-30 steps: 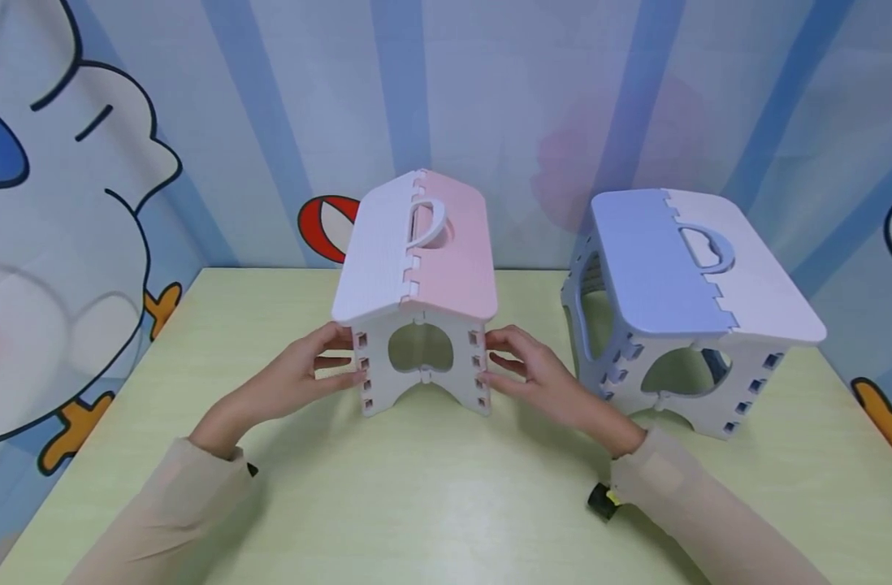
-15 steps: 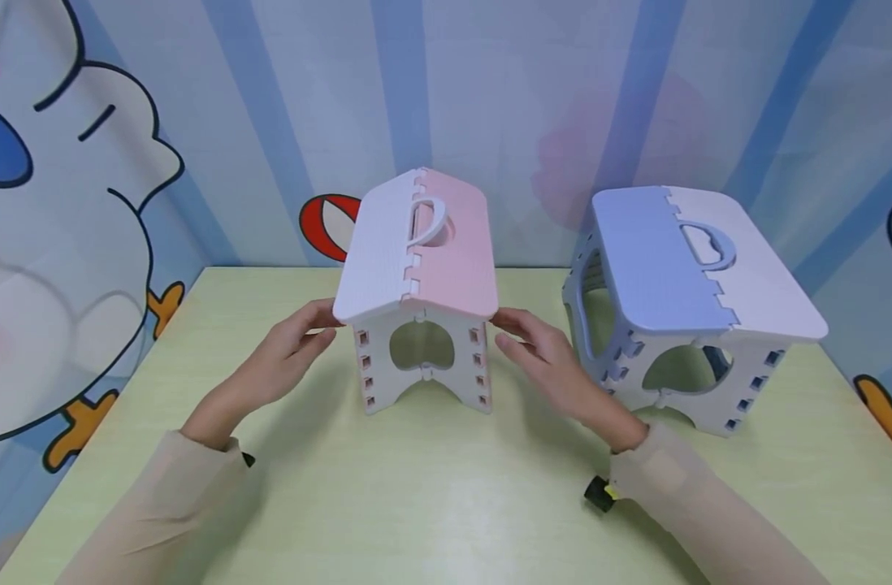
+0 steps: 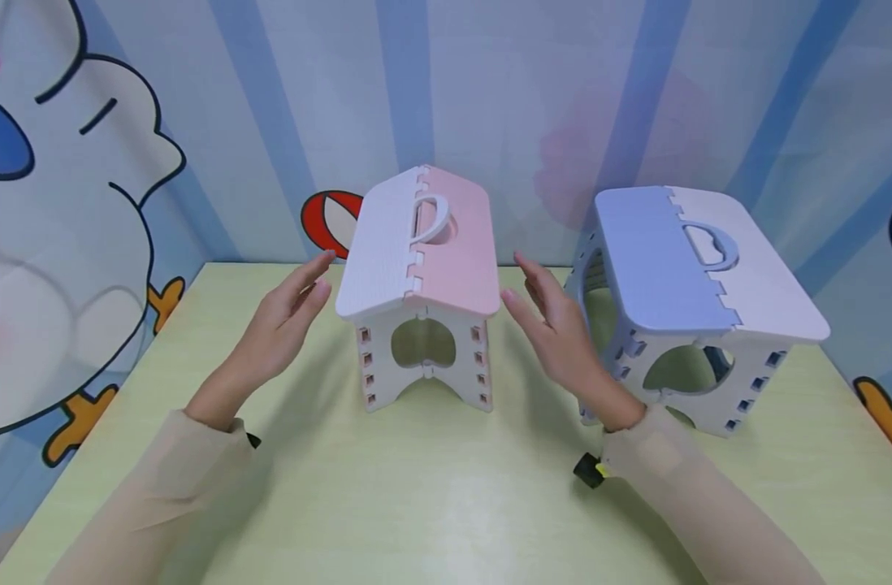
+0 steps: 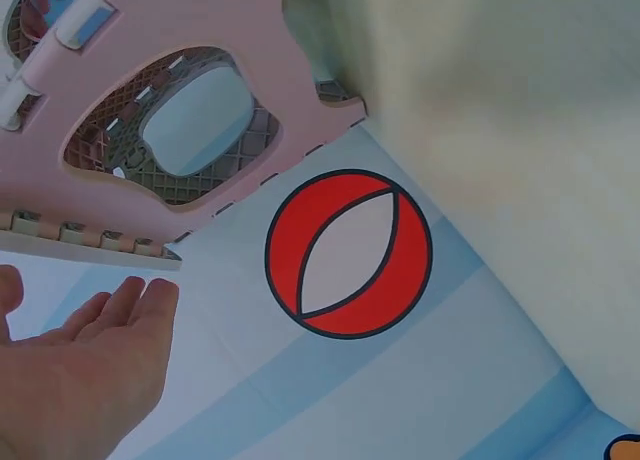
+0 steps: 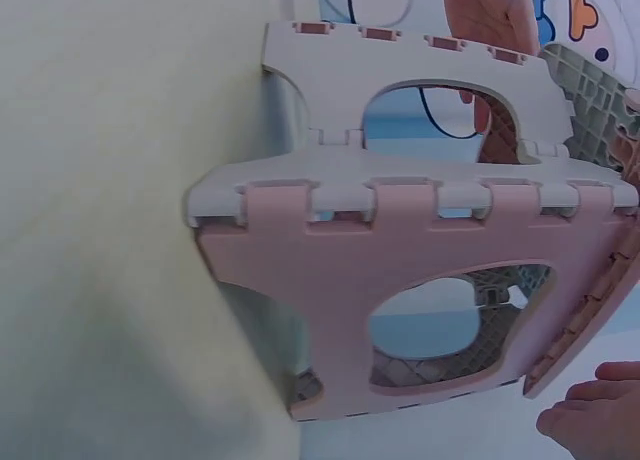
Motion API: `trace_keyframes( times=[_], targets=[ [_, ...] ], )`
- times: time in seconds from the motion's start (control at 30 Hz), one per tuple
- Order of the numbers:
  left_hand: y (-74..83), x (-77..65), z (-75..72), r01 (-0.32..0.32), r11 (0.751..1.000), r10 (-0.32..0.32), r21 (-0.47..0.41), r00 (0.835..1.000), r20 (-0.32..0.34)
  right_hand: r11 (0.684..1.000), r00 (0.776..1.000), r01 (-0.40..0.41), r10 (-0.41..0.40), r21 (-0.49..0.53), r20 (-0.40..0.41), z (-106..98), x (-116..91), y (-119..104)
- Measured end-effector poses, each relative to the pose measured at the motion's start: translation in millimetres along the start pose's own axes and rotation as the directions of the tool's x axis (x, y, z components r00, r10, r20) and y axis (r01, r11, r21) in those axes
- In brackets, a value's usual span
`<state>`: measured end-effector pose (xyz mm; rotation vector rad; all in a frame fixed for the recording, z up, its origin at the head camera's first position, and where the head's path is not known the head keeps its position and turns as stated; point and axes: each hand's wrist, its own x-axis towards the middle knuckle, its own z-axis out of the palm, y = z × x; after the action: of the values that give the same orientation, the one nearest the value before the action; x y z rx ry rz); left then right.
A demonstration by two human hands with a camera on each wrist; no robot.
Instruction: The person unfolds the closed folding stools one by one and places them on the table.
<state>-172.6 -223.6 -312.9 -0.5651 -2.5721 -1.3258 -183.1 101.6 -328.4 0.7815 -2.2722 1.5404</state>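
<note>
A pink and white folding stool [image 3: 456,252] stands upright on the table, its two-part top peaked like a roof along the middle seam. My left hand [image 3: 274,329] is raised beside its left edge, fingers extended and apart from it. On the opposite side my right hand [image 3: 559,333] hovers with fingers pointing up, also clear of the stool. The left wrist view has the stool's pink side frame [image 4: 160,130] above my fingers. In the right wrist view the pink side [image 5: 340,270] and white end show, with my fingers at the lower right corner.
A blue and white folding stool [image 3: 658,260] stands at the right, close behind my right hand. Its top has a blue handle [image 3: 716,248]. The pale green table [image 3: 431,504] ends against a cartoon-printed backdrop [image 3: 482,97].
Both hands have let go of the stool's front legs, drawn slightly outward and risen to the height of its top. The stools have stayed in place.
</note>
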Motion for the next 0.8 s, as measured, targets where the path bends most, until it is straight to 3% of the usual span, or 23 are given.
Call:
trace_keyframes(
  times=[0.13,0.23,0.33,0.43,0.57,0.8],
  targets=[
    [25.7,1.6,-3.3,-0.028,1.0,0.028,0.0,0.999,0.019,0.998,1.0,0.018,-0.018,-0.062,-0.001,0.3,11.3,8.0],
    [36.0,5.4,-4.7,-0.009,0.999,0.008,0.033,0.999,0.039,0.994,1.0,-0.002,0.002,-0.109,0.003,0.5,20.0,6.5],
    [32.7,14.0,-4.4,-0.012,0.998,0.007,0.069,0.998,0.066,0.988,0.998,-0.05,0.055,-0.147,0.035,1.2,28.6,2.4],
    [24.6,24.7,-2.3,-0.055,0.995,0.047,0.082,0.994,0.1,0.984,0.991,-0.089,0.102,-0.156,0.082,2.1,36.6,-1.9],
    [21.4,37.2,0.7,-0.116,0.989,0.103,0.089,0.984,0.144,0.983,0.986,-0.092,0.112,-0.157,0.127,3.2,45.6,-5.2],
    [27.6,51.6,3.8,-0.177,0.974,0.146,0.14,0.967,0.208,0.979,0.977,-0.066,0.103,-0.195,0.185,6.1,59.6,-4.9]
  ],
)
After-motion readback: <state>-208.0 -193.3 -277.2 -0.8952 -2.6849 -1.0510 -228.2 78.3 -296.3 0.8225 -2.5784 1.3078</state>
